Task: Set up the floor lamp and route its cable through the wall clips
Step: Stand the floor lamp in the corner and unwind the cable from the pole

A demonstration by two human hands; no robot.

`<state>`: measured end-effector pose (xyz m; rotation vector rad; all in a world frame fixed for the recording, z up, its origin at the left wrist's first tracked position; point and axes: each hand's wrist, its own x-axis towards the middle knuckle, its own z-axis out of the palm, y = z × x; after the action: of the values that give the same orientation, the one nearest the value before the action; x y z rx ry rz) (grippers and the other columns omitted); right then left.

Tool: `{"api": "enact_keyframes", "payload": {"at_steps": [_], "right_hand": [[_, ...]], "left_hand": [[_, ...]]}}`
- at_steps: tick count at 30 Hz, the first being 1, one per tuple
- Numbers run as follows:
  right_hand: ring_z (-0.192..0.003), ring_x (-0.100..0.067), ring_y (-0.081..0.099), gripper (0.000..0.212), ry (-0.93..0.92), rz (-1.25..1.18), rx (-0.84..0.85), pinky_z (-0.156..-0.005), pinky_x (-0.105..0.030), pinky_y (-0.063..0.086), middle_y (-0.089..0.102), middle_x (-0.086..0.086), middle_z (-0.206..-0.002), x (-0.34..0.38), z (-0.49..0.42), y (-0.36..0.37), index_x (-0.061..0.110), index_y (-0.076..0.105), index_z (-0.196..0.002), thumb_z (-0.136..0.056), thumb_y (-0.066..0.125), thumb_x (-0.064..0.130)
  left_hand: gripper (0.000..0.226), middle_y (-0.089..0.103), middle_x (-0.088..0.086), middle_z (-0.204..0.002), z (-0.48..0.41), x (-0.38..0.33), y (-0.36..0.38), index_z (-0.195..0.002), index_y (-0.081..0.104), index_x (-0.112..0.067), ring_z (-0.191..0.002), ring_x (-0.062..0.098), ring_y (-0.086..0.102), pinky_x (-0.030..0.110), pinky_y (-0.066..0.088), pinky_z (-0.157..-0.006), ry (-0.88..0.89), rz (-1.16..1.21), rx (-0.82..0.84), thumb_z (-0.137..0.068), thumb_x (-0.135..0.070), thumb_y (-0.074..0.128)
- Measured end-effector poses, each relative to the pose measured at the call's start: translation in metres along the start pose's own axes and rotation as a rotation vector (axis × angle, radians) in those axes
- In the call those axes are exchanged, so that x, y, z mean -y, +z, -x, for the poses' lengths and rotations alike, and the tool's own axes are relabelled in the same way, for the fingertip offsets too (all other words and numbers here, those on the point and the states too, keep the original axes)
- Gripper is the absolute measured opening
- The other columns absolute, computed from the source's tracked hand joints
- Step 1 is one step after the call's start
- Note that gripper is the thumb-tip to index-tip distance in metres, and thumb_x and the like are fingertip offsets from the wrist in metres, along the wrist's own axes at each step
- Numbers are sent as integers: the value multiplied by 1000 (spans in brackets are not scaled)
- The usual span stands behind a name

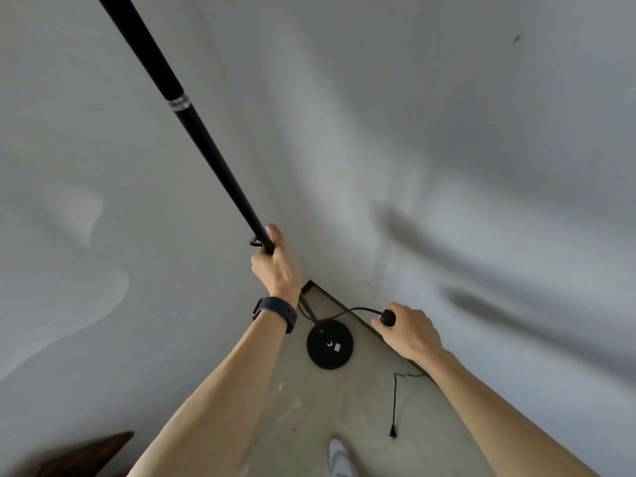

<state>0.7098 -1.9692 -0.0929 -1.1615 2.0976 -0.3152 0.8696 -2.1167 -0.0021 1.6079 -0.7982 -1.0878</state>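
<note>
A long black lamp pole [192, 129] with a clear ring joint slants from the upper left down to my left hand [275, 266], which grips its lower end. The round black lamp base [329, 344] lies on the floor in the corner of two white walls. A black cable [347, 313] runs from the base up to a small black inline piece held in my right hand [407, 333]. More thin cable [395, 401] trails across the floor to a plug [393, 432]. No wall clips show in this view.
White walls [447, 149] meet in a corner close ahead, with a dark skirting along the right one. A dark wooden edge [86, 452] sits at the lower left. My white shoe [339, 456] stands on the beige floor [303, 407] below the base.
</note>
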Motion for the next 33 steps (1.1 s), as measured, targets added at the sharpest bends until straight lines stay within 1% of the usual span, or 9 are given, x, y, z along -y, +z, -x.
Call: {"api": "enact_keyframes", "payload": {"at_steps": [7, 10, 13, 16, 20, 24, 26, 30, 33], "right_hand": [[-83, -24, 62, 27, 23, -78, 53, -67, -34, 48, 63, 3, -90, 7, -9, 16, 24, 54, -100, -87, 60, 47], [-83, -20, 64, 31, 3, -151, 92, -72, -36, 54, 64, 5, -90, 7, -4, 22, 22, 51, -111, -85, 60, 37], [-80, -20, 62, 27, 4, -219, 99, -66, -34, 48, 62, 2, -88, 6, 0, 25, 22, 49, -112, -87, 56, 30], [-79, -23, 61, 23, -19, -261, 79, -63, -34, 47, 61, -4, -91, 3, 3, 26, 18, 48, -115, -93, 50, 25], [-94, -22, 62, 27, -88, -280, 23, -79, -34, 52, 65, -4, -109, -7, 11, 25, 18, 53, -126, -100, 53, 26], [-109, -24, 62, 33, -198, -216, 46, -88, -32, 47, 67, -3, -118, -30, 11, 36, 27, 58, -130, -97, 60, 33], [-110, -22, 62, 37, -235, -199, 77, -90, -32, 49, 68, -1, -120, -42, 9, 47, 30, 56, -133, -97, 60, 37], [-105, -19, 65, 39, -284, -235, 66, -83, -28, 47, 69, 4, -118, -57, -5, 72, 27, 54, -135, -97, 60, 34], [-76, -5, 57, 38, -229, -286, 44, -62, -19, 36, 61, 14, -88, -74, -23, 94, 22, 52, -133, -97, 60, 29]], "left_hand": [[49, 44, -5, -51, -35, 2, -7, -60, 45, -20, -42, 11, 41, 29, 38, -50, 66, -62, -11, -97, -52, 50], [34, 64, 1, -72, -36, 2, -11, -74, 55, -21, -63, 15, 61, 36, 56, -71, 90, -144, -5, -96, -47, 53], [22, 69, -1, -92, -31, 10, -16, -97, 57, -20, -79, 12, 65, 34, 56, -80, 102, -218, 49, -92, -41, 61], [50, 62, -1, -112, -21, 29, -29, -125, 45, -24, -98, 17, 62, 28, 49, -76, 61, -298, 175, -86, -46, 69], [100, 40, 5, -151, 9, 77, -57, -150, 30, -25, -136, 26, 41, 48, 40, -109, -75, -510, 261, -71, -75, 65], [81, 65, -2, -132, 51, 117, -68, -133, 60, -35, -143, 25, 32, 54, 11, -119, 122, -1183, 583, -78, -88, 32], [71, 69, -7, -122, 64, 133, -54, -130, 63, -37, -141, 21, 36, 53, 3, -119, 187, -1257, 721, -85, -82, 31], [48, 72, -11, -102, 67, 167, -16, -113, 72, -33, -110, 19, 65, 41, 48, -101, 12, -900, 714, -92, -66, 45], [21, 73, -12, -97, 48, 193, 9, -93, 74, -35, -99, 15, 68, 38, 55, -93, 39, -707, 630, -95, -46, 57]]}}
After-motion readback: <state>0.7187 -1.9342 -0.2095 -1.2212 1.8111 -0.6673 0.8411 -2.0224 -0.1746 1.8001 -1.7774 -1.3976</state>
